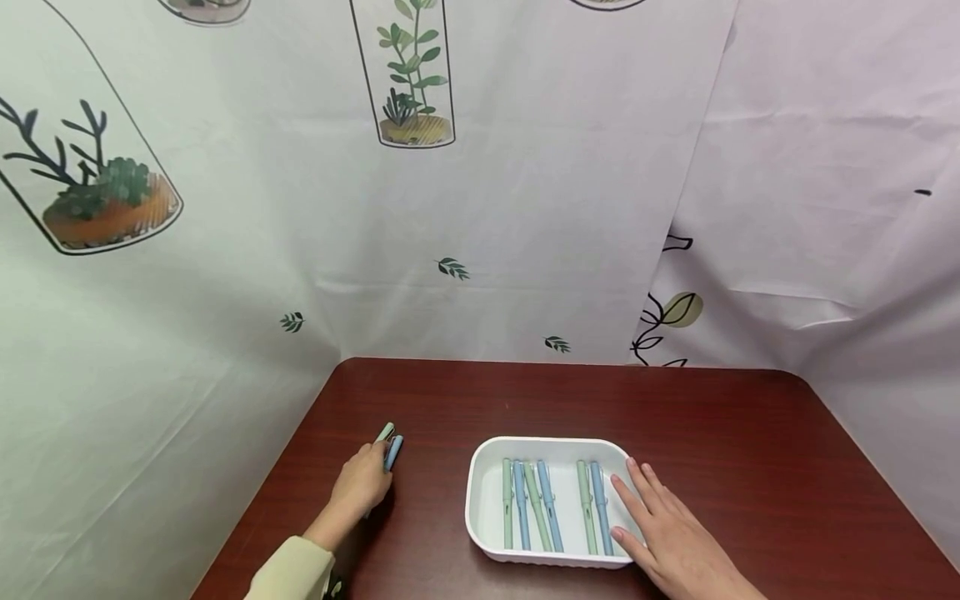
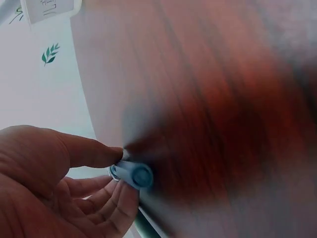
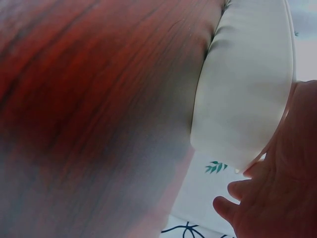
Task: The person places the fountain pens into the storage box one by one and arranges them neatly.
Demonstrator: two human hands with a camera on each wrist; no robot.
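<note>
At the left of the table my left hand [image 1: 362, 480] pinches a blue pen [image 1: 393, 452] between thumb and fingers. In the left wrist view the end of this blue pen [image 2: 141, 176] points toward the camera. A green pen [image 1: 385, 432] lies right beside it, partly hidden by the hand; whether the fingers also grip it I cannot tell. My right hand [image 1: 677, 533] rests with spread, straight fingers on the right rim of a white tray [image 1: 480, 500]. Inside the tray lie several pens, light green [image 1: 507, 504] and blue [image 1: 521, 504] alternating, in a left group and a right pair.
The dark red wooden table [image 1: 435, 400] carries the tray near its front middle. Behind and at both sides hangs a pale cloth [image 1: 525, 217] printed with plants and jars. Its folds meet the table's back edge.
</note>
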